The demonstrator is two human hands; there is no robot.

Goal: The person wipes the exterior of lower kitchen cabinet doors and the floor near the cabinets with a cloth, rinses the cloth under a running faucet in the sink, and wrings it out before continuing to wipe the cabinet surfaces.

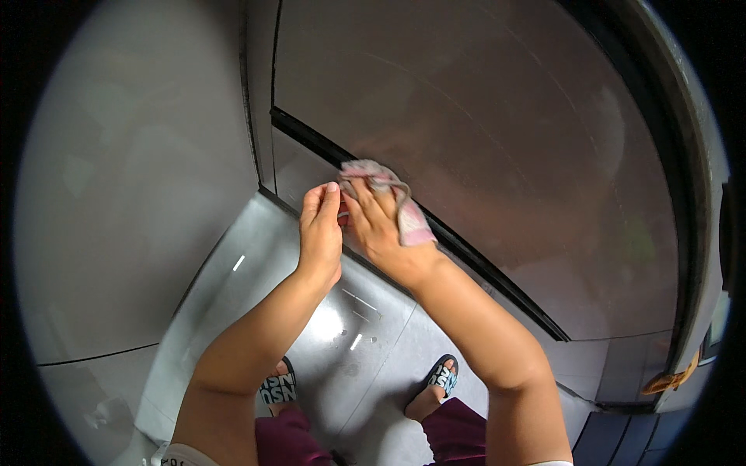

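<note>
My right hand (379, 224) is shut on a pink and pale grey cloth (415, 224). The cloth is bunched over the fingers, with one end hanging by the wrist. It lies at the black trim strip (495, 271) along the lower edge of a large glossy dark panel (466, 145). Close beside the cloth, to its left, is my left hand (320, 230), thumb and fingers drawn together. Whether those fingertips pinch the cloth's edge or something small cannot be told. Part of the left fingers is hidden behind the hand.
A smooth grey wall (140, 192) meets the panel's side at the left. Below is a shiny grey tiled floor (373, 349), with my feet in printed slides (280, 387). A brown cloth (670, 381) hangs at the right frame, near dark blue panels (618, 437).
</note>
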